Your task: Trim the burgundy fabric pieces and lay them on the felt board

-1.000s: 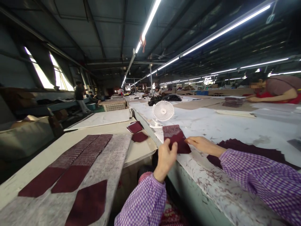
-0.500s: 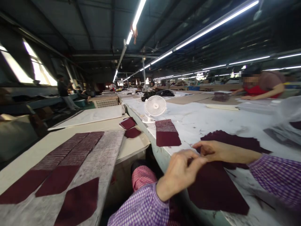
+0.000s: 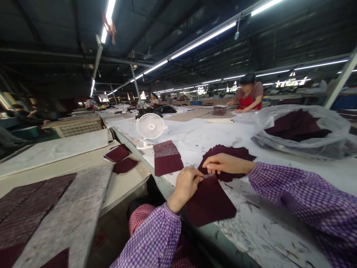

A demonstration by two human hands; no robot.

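Observation:
A maroon fabric piece (image 3: 212, 203) with cut corners lies at the near edge of the white table. My left hand (image 3: 185, 186) is closed in a pinch on its far left corner. Just above the far edge of that piece is my right hand (image 3: 225, 163), its fingers curled together; whatever they hold, if anything, is hidden. Under and behind the right hand spreads a fanned pile of maroon pieces (image 3: 232, 150). To the left of my hands, a neat stack of maroon pieces (image 3: 168, 160) shows its layered edges.
A white fan (image 3: 150, 126) is at the table's left edge. At right sits a clear plastic bag (image 3: 262, 139) holding maroon pieces. Across a gap, a grey board (image 3: 75, 197) bears rows of maroon pieces. A co-worker in a red apron (image 3: 247, 101) leans over the table farther back.
My view has swung right, bringing the whole plastic bag into sight. My left hand has come down to the edge of the fabric piece, and my hands are slightly farther apart.

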